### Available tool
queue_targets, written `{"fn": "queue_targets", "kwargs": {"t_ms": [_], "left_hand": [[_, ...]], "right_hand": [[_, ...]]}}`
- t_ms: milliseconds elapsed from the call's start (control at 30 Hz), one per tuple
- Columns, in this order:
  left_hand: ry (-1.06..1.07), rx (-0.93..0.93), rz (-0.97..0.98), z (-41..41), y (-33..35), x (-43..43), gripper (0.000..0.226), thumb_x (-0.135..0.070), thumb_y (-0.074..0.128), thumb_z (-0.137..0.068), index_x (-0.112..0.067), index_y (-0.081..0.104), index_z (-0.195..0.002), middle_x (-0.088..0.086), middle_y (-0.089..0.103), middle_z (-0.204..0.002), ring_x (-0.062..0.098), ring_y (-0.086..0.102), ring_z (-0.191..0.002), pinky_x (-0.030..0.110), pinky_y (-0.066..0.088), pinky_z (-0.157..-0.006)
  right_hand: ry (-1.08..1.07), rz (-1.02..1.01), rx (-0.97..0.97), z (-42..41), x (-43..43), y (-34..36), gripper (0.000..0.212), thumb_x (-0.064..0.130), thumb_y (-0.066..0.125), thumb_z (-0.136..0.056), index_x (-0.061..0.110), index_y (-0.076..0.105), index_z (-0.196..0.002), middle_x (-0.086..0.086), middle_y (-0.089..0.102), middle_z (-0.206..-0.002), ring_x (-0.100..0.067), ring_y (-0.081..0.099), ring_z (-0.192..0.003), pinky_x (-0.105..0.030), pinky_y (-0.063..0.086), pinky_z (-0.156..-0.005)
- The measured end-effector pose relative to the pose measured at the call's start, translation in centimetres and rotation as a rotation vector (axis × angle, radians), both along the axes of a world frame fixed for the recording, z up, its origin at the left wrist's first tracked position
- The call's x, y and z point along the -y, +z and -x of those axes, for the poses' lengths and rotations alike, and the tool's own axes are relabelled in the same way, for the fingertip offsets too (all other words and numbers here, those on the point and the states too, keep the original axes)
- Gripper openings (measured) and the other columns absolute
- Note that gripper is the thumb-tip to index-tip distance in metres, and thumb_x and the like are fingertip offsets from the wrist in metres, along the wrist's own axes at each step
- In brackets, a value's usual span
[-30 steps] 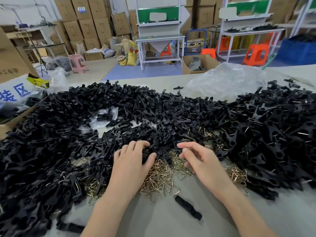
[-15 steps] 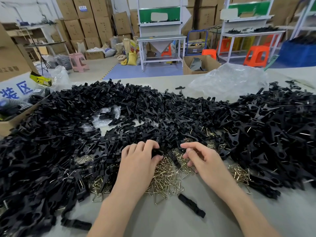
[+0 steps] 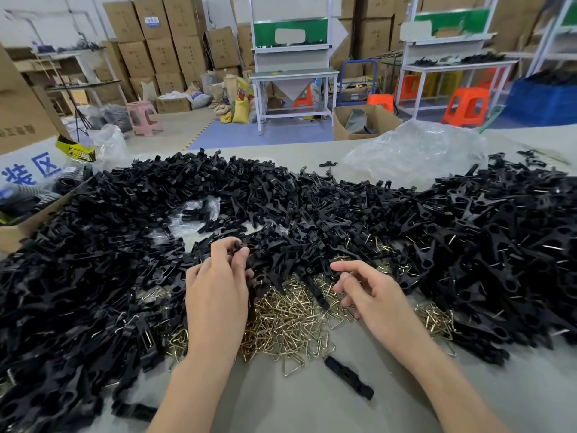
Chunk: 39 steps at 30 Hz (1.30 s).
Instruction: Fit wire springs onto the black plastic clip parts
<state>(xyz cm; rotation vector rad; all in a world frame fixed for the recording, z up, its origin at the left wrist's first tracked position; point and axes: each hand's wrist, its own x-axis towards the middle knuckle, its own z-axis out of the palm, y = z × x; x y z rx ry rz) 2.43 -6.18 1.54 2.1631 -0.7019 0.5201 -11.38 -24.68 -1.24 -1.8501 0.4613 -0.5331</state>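
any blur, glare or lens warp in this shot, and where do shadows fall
Head view: wide-angle warp tilts the shelving frames; the far-left clip pile smears softly; mild glare on the clear plastic bag; lighting even, faint shadows beside the forearms on the table.

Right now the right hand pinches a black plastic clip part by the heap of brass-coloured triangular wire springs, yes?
No: it is the left hand that pinches the black plastic clip part, as the head view shows, by the heap of brass-coloured triangular wire springs. The right hand has loosely curled fingers, with nothing visible in it.
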Motion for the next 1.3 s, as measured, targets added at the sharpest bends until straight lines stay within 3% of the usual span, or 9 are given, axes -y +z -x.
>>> {"fn": "queue_targets", "kwargs": {"t_ms": [200,367,500,600,667,767,900,1000,1300], "left_hand": [[-0.084,-0.103,0.136,0.1,0.2,0.1,0.035,-0.052,0.034,-0.098,-0.031,0.049,-0.122,-0.007,0.067,-0.091,0.026,0.058,-0.074,0.055,0.050,-0.081],[-0.249,-0.179,0.334,2.2,0.7,1.1,0.016,-0.056,0.045,-0.093,-0.058,0.048,-0.109,-0.019,0.070,-0.094,0.009,0.063,-0.071,0.023,0.050,-0.063],[-0.497,-0.368,0.387,5.5,-0.2,3.4,0.015,-0.041,0.052,-0.098,-0.047,0.060,-0.109,-0.014,0.074,-0.096,0.010,0.072,-0.086,0.027,0.059,-0.074],[-0.529,-0.463,0.426,6.5,-1.1,4.2,0.016,-0.037,0.049,-0.101,-0.036,0.063,-0.110,-0.007,0.075,-0.095,0.018,0.073,-0.086,0.044,0.061,-0.077],[-0.526,-0.446,0.413,6.5,-1.4,4.4,0.019,-0.042,0.048,-0.099,-0.036,0.062,-0.110,-0.008,0.075,-0.093,0.016,0.073,-0.084,0.042,0.062,-0.075],[-0.502,-0.368,0.361,6.1,-1.5,4.2,0.017,-0.050,0.047,-0.097,-0.045,0.058,-0.108,-0.010,0.075,-0.082,0.011,0.070,-0.069,0.033,0.058,-0.061],[-0.400,-0.341,0.350,4.9,-1.1,3.5,0.014,-0.056,0.044,-0.095,-0.051,0.050,-0.107,-0.013,0.074,-0.078,0.007,0.069,-0.066,0.018,0.051,-0.055],[-0.269,-0.375,0.458,3.2,-0.2,2.5,0.018,-0.055,0.044,-0.093,-0.043,0.051,-0.104,-0.011,0.074,-0.080,0.006,0.070,-0.070,0.015,0.052,-0.063],[0.114,-0.202,0.622,-0.2,1.8,-1.3,0.020,-0.045,0.041,-0.106,-0.036,0.055,-0.094,-0.021,0.055,-0.075,-0.002,0.046,-0.062,0.027,0.043,-0.060]], "right_hand": [[-0.005,-0.010,0.013,0.1,-0.2,0.3,0.029,0.025,0.052,-0.105,0.050,0.066,-0.108,0.013,0.072,-0.091,-0.005,0.066,-0.075,-0.021,0.050,-0.063],[0.092,-0.167,0.157,0.3,-0.9,1.4,0.022,0.031,0.061,-0.100,0.047,0.069,-0.114,0.005,0.075,-0.100,-0.010,0.068,-0.078,-0.024,0.053,-0.064],[0.277,-0.232,0.200,0.1,-2.1,2.1,0.035,0.038,0.064,-0.092,0.043,0.067,-0.127,0.003,0.074,-0.117,-0.013,0.071,-0.093,-0.024,0.056,-0.071],[0.270,-0.237,0.252,0.1,-2.8,2.2,0.034,0.033,0.066,-0.091,0.043,0.070,-0.124,0.002,0.077,-0.110,-0.004,0.068,-0.087,-0.021,0.054,-0.073],[0.248,-0.294,0.292,0.1,-2.9,2.1,0.033,0.027,0.067,-0.090,0.038,0.073,-0.121,0.000,0.078,-0.105,-0.005,0.068,-0.085,-0.019,0.054,-0.076],[0.194,-0.333,0.319,-0.1,-2.9,2.0,0.027,0.022,0.067,-0.090,0.019,0.076,-0.114,-0.006,0.078,-0.101,-0.014,0.069,-0.081,-0.023,0.056,-0.075],[0.007,-0.423,0.343,-0.1,-1.7,2.0,0.031,0.037,0.069,-0.084,0.013,0.074,-0.102,-0.005,0.078,-0.107,-0.021,0.073,-0.101,-0.024,0.059,-0.080],[-0.092,-0.584,0.359,0.0,-0.7,2.1,0.043,0.048,0.072,-0.073,0.013,0.072,-0.098,-0.008,0.078,-0.095,-0.020,0.075,-0.081,-0.023,0.060,-0.066],[-0.099,-0.537,0.323,-0.2,-0.4,1.5,0.037,0.048,0.070,-0.079,0.015,0.071,-0.097,-0.003,0.074,-0.084,-0.014,0.065,-0.065,-0.024,0.056,-0.056]]}}
